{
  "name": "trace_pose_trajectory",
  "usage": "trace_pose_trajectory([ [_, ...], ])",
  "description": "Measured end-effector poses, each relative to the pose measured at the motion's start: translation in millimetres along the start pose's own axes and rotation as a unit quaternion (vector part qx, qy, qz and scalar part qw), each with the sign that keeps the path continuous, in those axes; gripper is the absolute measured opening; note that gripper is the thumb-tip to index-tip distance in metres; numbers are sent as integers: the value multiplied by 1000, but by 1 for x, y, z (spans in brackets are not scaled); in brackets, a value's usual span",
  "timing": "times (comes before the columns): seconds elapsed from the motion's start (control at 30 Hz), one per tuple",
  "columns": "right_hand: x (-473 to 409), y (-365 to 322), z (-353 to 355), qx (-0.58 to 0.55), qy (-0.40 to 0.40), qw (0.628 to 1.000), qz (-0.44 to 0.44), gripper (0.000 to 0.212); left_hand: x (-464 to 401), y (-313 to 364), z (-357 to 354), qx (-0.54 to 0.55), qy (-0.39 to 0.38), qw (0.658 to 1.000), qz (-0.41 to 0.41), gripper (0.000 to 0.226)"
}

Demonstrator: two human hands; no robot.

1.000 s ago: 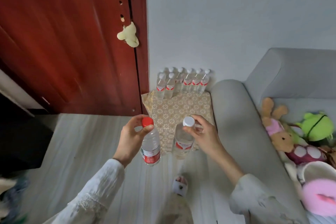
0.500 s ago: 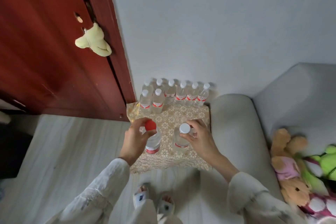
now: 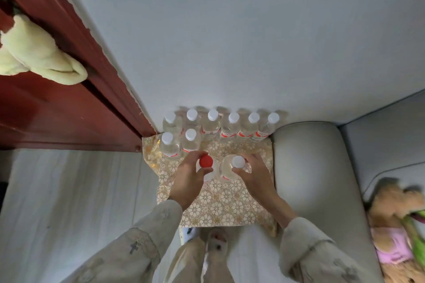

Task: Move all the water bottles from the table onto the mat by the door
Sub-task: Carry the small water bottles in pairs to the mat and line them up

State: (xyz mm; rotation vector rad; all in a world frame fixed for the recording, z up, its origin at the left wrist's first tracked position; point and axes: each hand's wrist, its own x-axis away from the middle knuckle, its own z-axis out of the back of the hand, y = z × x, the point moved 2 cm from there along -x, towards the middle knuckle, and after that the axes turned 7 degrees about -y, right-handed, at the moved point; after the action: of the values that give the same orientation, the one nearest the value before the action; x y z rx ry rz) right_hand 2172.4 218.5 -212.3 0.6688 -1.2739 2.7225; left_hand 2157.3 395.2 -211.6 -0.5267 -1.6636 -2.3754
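Observation:
A gold flower-patterned mat lies on the floor between the red door and the sofa arm. Several white-capped water bottles stand in rows at its far edge against the wall. My left hand grips a red-capped bottle by its top, low over the mat. Beside it, my right hand grips a white-capped bottle the same way. Both bottles are upright, just in front of the standing rows; whether they touch the mat is hidden.
The red door with a pale plush toy hanging on it is at the left. A grey sofa arm borders the mat on the right, with stuffed toys on the seat. My slippered feet stand at the mat's near edge.
I have leaned in over the mat. Both hands have carried their bottles forward and down, from above the floor to just in front of the standing rows.

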Motion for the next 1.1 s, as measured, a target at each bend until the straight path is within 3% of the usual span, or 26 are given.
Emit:
trace_pose_trajectory([
  [0.37,-76,17,2,-48,-11,999,7,27,-71,-5,-22,-59,4,998,-11,31],
  [0.83,-94,26,6,-92,-40,995,20,29,-105,2,-42,-85,54,995,11,31],
  [0.93,-94,27,8,-88,-54,994,19,35,-101,3,-42,-82,63,995,15,35],
  [1.1,-83,20,16,-83,-100,991,25,63,-91,12,-39,-74,36,995,56,57],
])
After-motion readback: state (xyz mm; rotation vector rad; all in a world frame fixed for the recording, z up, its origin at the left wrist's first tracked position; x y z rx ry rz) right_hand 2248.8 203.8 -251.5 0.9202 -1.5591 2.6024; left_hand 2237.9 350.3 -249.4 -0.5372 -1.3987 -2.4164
